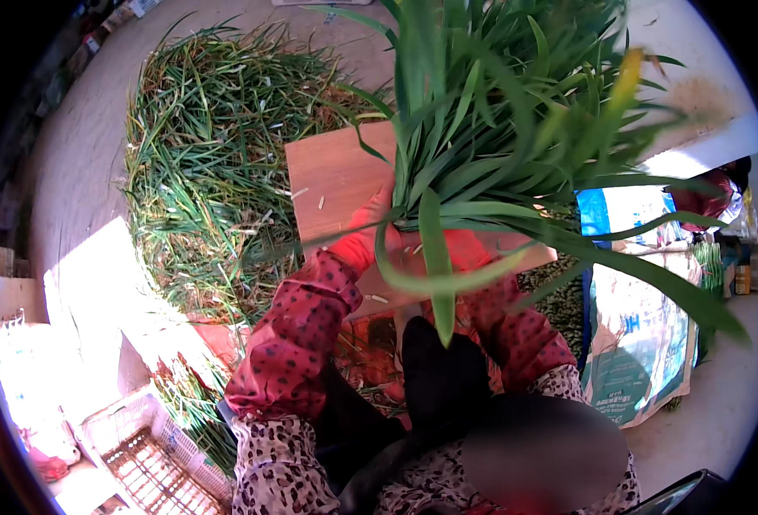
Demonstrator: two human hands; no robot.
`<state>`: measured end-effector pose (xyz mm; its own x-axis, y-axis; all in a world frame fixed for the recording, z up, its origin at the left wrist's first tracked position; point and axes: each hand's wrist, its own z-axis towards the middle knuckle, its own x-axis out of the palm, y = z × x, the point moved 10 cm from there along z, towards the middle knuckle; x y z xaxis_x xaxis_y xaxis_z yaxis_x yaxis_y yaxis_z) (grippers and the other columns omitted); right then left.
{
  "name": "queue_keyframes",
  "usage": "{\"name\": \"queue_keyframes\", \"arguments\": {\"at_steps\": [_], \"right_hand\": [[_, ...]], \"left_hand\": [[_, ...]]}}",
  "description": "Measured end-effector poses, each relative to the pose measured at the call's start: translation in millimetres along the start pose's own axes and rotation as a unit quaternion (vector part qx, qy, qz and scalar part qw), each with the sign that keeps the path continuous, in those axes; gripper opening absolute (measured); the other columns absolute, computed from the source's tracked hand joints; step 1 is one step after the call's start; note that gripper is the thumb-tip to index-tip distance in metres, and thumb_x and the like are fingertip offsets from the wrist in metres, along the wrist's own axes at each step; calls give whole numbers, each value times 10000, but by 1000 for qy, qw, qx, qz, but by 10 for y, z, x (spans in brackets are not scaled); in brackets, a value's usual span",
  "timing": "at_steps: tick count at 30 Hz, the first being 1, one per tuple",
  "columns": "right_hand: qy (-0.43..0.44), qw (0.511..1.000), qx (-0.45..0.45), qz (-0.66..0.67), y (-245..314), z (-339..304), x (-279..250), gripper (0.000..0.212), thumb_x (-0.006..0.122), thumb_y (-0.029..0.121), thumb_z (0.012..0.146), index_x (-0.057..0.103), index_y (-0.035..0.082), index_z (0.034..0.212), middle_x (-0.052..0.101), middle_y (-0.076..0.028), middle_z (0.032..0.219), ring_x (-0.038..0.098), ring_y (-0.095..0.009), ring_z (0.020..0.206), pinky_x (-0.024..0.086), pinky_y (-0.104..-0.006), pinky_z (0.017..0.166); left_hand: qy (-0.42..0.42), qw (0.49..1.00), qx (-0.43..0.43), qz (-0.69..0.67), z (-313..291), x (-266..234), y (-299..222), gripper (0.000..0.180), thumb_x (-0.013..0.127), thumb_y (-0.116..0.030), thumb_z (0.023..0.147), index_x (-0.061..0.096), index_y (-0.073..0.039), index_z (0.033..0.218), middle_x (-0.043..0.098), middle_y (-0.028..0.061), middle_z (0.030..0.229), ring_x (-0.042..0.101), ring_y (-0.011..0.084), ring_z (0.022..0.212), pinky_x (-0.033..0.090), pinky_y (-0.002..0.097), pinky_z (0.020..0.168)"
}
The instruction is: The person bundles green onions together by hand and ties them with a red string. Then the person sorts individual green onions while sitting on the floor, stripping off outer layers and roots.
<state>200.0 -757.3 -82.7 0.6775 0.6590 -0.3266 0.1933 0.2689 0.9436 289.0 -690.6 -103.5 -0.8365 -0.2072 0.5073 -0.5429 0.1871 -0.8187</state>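
Observation:
A large bunch of long, flat green leaves [465,163] fans out up and to the right from its base, some tips blurred. My left hand [367,232] is closed on the left side of the base. On the other side, my right hand [465,251] also grips the base, its fingers mostly covered by drooping leaves. Both hands are over a reddish-brown board [332,176], with a few small pale stem bits [321,203] lying on it. Red dotted sleeve covers [301,330] cover my forearms.
A big heap of loose green leaves and trimmings [207,172] lies left of the board. A plastic crate [151,468] stands at the lower left, beside more green stalks [194,403]. White-and-blue sacks [640,318] are at the right. Red material [366,352] shows below the board.

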Motion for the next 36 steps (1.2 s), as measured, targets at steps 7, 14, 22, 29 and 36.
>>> {"name": "queue_keyframes", "arguments": {"at_steps": [7, 14, 22, 29, 36], "right_hand": [[-44, 987, -3, 156, 4, -365, -27, 554, 726, 280, 790, 514, -18, 1205, 611, -110, 1118, 579, -179, 1015, 463, -333, 862], [32, 973, 226, 8, -861, -836, 187, 460, 705, 288, 795, 575, 25, 1149, 656, -136, 1016, 626, -247, 949, 484, -344, 818], [-76, 974, -68, -201, 176, -481, 93, 246, 610, 258, 843, 651, 106, 1032, 627, -112, 795, 626, -270, 738, 487, -364, 634], [-97, 985, -73, -126, -177, 17, 56, 176, 591, 216, 862, 645, 49, 875, 575, -78, 683, 556, -208, 580, 457, -340, 541], [3, 970, 146, 194, -85, -78, 235, 189, 524, 138, 908, 611, -23, 860, 616, -51, 744, 547, -94, 565, 465, -240, 515]], "left_hand": [[75, 910, 90, 398, 12, 396, -570, 935, 824, -409, 637, 369, -10, 1350, 551, 145, 1250, 520, 228, 1157, 399, 350, 982], [-49, 928, -37, 368, 36, -525, 444, 981, 644, -514, 805, 121, -2, 1457, 429, 241, 1356, 451, 328, 1237, 361, 358, 1022], [-147, 699, 44, 699, -398, -108, 153, 1058, 749, -509, 627, 243, 35, 1380, 474, 232, 1280, 488, 389, 1162, 410, 435, 947], [-187, 654, -13, 733, -251, 47, 265, 983, 755, -430, 606, 282, 21, 1341, 485, 209, 1253, 573, 362, 1035, 478, 432, 842], [-148, 611, 80, 774, -405, -69, -42, 828, 753, -281, 619, 359, -30, 1303, 557, 166, 1165, 600, 353, 973, 490, 437, 810]]}}
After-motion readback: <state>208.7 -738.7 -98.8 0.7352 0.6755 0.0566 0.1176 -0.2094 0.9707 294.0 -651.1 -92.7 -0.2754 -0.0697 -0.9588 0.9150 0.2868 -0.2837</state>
